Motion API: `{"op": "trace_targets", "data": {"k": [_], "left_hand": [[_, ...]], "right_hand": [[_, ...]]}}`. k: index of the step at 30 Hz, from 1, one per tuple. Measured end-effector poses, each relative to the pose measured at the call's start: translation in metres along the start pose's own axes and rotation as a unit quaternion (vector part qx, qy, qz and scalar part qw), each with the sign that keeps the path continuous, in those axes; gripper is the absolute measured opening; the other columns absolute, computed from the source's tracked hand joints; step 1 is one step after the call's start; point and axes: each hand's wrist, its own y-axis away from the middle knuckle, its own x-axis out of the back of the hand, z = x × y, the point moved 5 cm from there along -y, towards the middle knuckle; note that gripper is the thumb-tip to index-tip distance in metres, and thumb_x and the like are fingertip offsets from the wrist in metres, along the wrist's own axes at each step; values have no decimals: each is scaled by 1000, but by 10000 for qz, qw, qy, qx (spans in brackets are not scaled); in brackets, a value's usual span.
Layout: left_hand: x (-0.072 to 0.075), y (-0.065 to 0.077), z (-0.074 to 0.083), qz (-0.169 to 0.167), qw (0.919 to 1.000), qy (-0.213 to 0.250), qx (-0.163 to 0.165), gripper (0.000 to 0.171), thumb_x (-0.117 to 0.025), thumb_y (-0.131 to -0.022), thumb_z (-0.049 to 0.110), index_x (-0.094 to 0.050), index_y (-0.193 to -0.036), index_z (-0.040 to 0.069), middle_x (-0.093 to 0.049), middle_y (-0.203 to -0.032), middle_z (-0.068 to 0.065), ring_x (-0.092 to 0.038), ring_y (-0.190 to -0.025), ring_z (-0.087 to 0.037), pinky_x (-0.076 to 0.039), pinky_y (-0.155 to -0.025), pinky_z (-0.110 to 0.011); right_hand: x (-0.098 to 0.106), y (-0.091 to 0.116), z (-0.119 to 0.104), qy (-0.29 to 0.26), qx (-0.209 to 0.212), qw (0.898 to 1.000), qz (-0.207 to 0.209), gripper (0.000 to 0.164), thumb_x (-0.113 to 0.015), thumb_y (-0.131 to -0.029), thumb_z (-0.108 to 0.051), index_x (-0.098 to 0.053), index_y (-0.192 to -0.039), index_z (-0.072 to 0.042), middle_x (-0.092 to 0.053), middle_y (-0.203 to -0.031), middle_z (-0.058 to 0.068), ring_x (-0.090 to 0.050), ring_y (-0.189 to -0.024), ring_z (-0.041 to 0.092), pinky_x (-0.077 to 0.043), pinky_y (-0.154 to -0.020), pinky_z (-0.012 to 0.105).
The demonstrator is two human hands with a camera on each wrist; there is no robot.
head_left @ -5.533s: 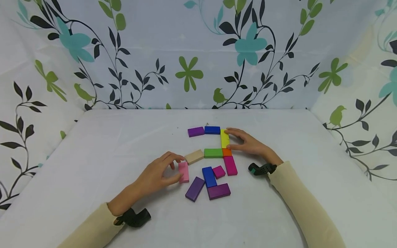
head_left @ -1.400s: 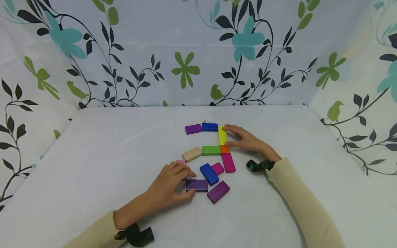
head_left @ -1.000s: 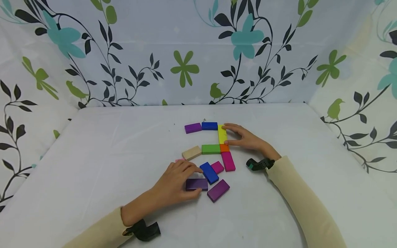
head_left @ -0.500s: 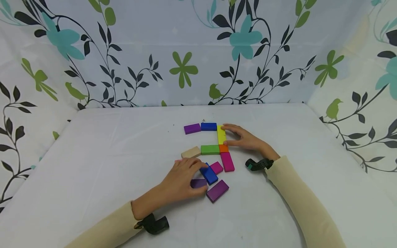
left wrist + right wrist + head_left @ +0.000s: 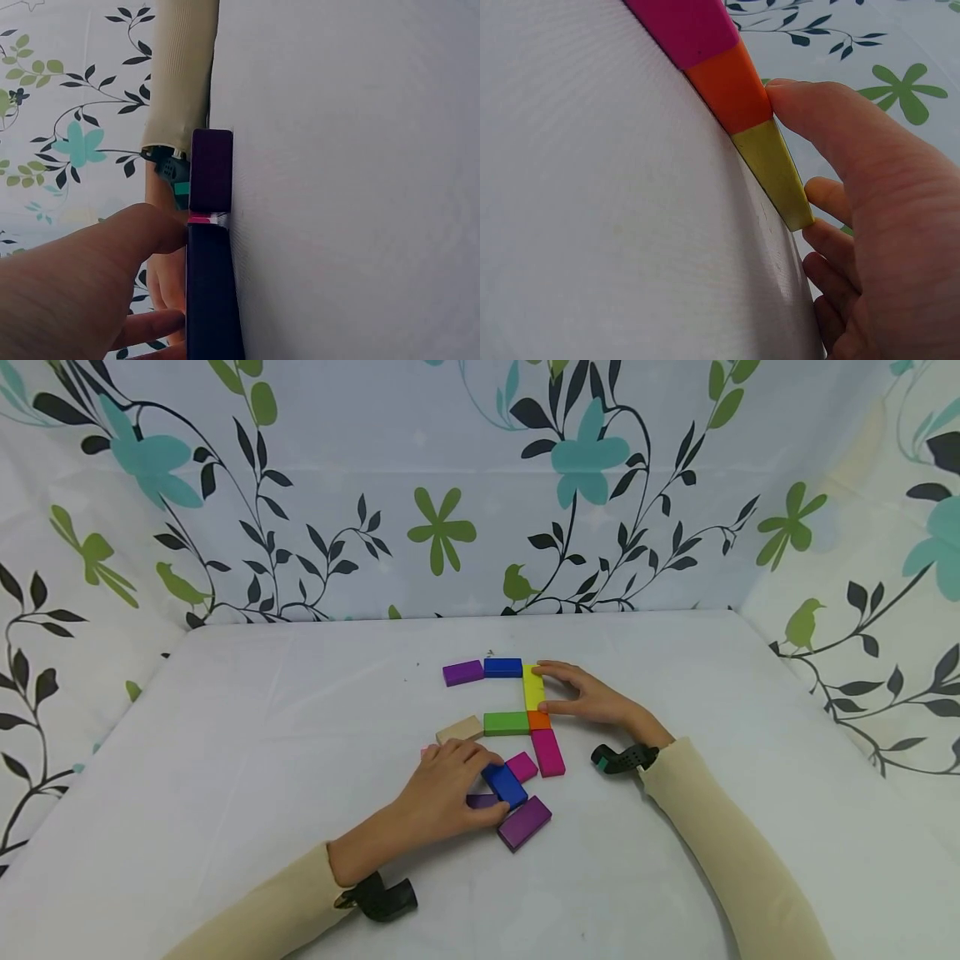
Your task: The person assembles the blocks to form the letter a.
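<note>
My left hand (image 5: 444,789) pinches a blue block (image 5: 505,785) lengthwise, fingertips at its far end and thumb by its near end. Partly under that hand lies a dark purple block (image 5: 482,801); another purple block (image 5: 525,823) sits just right of the thumb, and a small magenta block (image 5: 522,767) behind the blue one. In the left wrist view the thumb meets the row of dark blocks (image 5: 212,171). My right hand (image 5: 592,695) holds a yellow block (image 5: 533,687) between fingers and thumb. Its thumb also reaches the orange block (image 5: 538,720), as the right wrist view shows.
A longer magenta block (image 5: 548,752) adjoins the orange one. Leftward run a green block (image 5: 506,723) and a beige block (image 5: 460,729); a pink block (image 5: 427,750) is mostly hidden by the left hand. Blue (image 5: 502,667) and purple (image 5: 462,673) blocks lie behind on the white table (image 5: 262,710).
The left hand first worked at the pink block, then turned the dark purple block sideways, left it, and moved right to the blue block. The right hand has stayed at the yellow block.
</note>
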Motion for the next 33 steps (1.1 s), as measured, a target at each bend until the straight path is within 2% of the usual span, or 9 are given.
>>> {"op": "trace_targets", "data": {"k": [7,13,19,28,33], "left_hand": [[-1,-1,5,-170,9997,158,-62,46,-70,-84,43,-64,-120,14,-59,-123,-8,-47,-123,-27,-39,-95,-48],[-1,-1,11,-82,9997,22,-233,47,-71,-84,43,-64,-120,14,-60,-119,-7,-48,-121,-28,-38,-96,-48],[-4,-1,16,-168,9996,-56,-235,45,-71,-84,43,-65,-118,15,-61,-117,-7,-49,-119,-26,-38,-98,-49],[-7,-2,21,-163,9990,-222,-366,40,-69,-84,46,-63,-110,16,-64,-113,-5,-52,-113,-22,-39,-94,-46],[-4,0,19,-163,9980,-273,-538,46,-71,-82,49,-63,-114,16,-62,-114,-3,-50,-116,-22,-38,-96,-46]], "right_hand": [[0,0,0,24,16,10000,-3,68,-70,-90,-30,-40,-149,-16,-23,-160,7,-13,-148,32,-12,-114,62],[0,0,0,37,15,10000,8,69,-70,-89,-30,-40,-149,-16,-23,-160,7,-13,-148,32,-12,-114,62],[0,0,0,60,4,10000,-1,69,-70,-89,-32,-39,-149,-15,-23,-160,8,-14,-148,32,-13,-114,62],[0,1,-2,-15,-49,10000,5,68,-70,-89,-30,-40,-149,-15,-23,-161,7,-13,-148,32,-12,-114,62],[1,1,-1,3,-52,10000,-29,69,-70,-90,-31,-39,-150,-16,-22,-161,7,-12,-148,32,-12,-114,61]]}}
